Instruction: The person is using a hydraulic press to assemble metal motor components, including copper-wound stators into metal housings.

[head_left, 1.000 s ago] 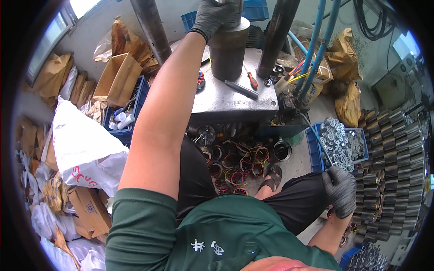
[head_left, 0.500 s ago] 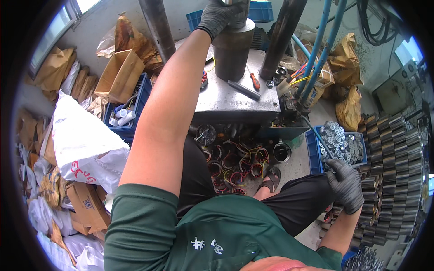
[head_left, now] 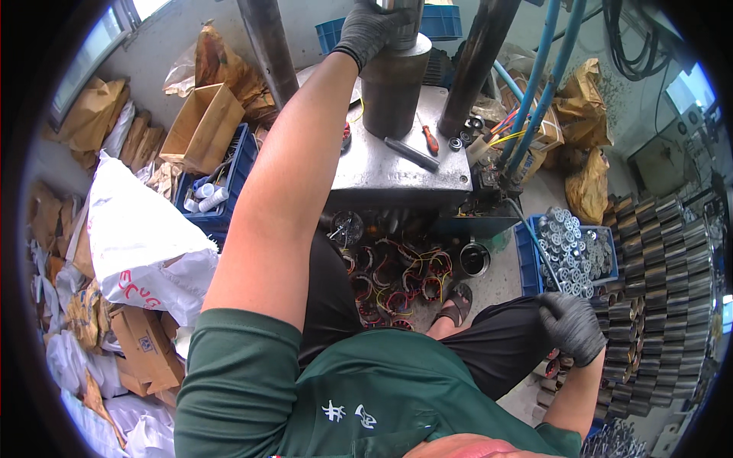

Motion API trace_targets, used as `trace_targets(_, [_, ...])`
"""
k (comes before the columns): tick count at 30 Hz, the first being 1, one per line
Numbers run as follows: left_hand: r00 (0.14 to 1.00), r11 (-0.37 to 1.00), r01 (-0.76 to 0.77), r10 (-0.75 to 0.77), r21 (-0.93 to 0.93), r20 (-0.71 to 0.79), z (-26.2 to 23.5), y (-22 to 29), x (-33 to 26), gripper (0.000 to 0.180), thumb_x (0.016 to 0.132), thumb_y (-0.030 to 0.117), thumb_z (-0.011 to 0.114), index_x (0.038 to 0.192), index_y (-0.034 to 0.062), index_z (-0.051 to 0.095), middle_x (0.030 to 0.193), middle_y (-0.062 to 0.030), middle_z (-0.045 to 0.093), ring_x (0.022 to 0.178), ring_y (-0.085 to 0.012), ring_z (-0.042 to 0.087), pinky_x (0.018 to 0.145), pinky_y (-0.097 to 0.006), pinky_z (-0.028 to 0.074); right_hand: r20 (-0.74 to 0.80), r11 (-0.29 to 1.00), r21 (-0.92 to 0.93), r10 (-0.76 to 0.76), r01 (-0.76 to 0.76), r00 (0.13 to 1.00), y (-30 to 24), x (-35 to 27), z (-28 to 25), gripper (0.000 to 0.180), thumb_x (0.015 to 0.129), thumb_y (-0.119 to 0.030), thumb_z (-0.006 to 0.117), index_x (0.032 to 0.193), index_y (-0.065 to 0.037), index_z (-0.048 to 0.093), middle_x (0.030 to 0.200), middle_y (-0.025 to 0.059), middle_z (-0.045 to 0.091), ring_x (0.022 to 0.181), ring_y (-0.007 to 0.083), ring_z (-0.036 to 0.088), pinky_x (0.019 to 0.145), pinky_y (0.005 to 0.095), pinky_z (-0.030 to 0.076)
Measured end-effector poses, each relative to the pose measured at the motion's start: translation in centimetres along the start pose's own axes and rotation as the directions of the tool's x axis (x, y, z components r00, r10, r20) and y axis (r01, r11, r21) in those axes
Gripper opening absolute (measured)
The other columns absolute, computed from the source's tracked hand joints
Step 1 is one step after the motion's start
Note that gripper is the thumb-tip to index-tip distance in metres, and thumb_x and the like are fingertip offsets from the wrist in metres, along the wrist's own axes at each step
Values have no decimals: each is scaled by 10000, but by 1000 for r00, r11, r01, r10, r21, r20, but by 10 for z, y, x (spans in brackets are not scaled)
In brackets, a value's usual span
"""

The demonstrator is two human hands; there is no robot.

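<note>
My left hand (head_left: 372,32), in a dark grey glove, is closed around the side of a shiny metal cylinder (head_left: 402,24). That cylinder stands on top of a thick dark cylindrical block (head_left: 393,88) on a steel press table (head_left: 366,169). Beside my right knee, my gloved right hand (head_left: 574,328) is closed over the low end of a thin lever (head_left: 540,246), its fingers curled. The lever slants up toward the press. A screwdriver (head_left: 431,141) with a red handle and a dark rod (head_left: 412,153) lie on the table.
Wound motor stators (head_left: 397,294) with coloured wires cover the floor under the table. A blue crate (head_left: 528,259) of grey metal end caps (head_left: 569,240) stands at right, near stacked metal sleeves (head_left: 672,282). Steel columns (head_left: 479,61) flank the block; a wooden box (head_left: 202,126) sits left.
My right hand has moved down toward me, and the lever's end has dropped with it. My left hand stays on the metal cylinder, almost unmoved.
</note>
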State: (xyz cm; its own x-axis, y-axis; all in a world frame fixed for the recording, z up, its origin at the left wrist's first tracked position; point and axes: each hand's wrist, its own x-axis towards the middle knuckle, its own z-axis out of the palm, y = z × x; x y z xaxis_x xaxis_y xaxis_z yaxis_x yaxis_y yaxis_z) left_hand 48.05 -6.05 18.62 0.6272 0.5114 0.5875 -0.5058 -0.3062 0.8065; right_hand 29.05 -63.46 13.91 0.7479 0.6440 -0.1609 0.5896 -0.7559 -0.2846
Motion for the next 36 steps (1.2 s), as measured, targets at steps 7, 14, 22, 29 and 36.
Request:
trace_targets(7, [1000,991,22,-24,-130,-15,2,-2,-3,666,791,191,955,1242,-27,516,1007,-126,719,874,-187,709,696,-339,625,69,999,-18,39,-38,997,3,0,-2,312,949,-81,686,1237,25,745,1120,246,775,1065,401,758,943,430,591])
trace_targets(14, [1000,999,26,-26,24,15,-3,-9,2,704,760,205,985,1231,-28,516,984,-127,722,856,-184,712,698,-337,620,83,999,-43,33,-30,996,2,2,-5,305,951,-68,682,1236,18,750,1128,239,777,1066,385,763,949,427,591])
trace_targets(22, [1000,997,27,-28,69,9,-5,-3,-2,633,766,175,972,1170,-74,553,961,-140,750,840,-180,724,692,-332,620,45,1000,-19,7,-6,999,4,1,-4,293,970,-138,686,1217,0,762,1097,254,768,1037,421,751,929,461,596])
trace_targets(29, [999,1000,15,-14,-5,38,-5,-14,4,600,770,138,972,1141,-60,544,950,-138,751,826,-173,725,679,-320,618,-176,995,105,17,2,984,7,1,-5,287,967,-65,681,1233,17,752,1124,235,778,1049,394,760,939,431,594])
trace_targets(36, [1000,999,23,-23,29,18,-6,-20,7,614,753,177,993,1123,-22,545,942,-114,736,830,-167,705,689,-318,604,-171,979,199,73,-38,983,6,3,-8,299,957,-76,700,1237,12,754,1109,243,773,1044,407,757,935,441,600])
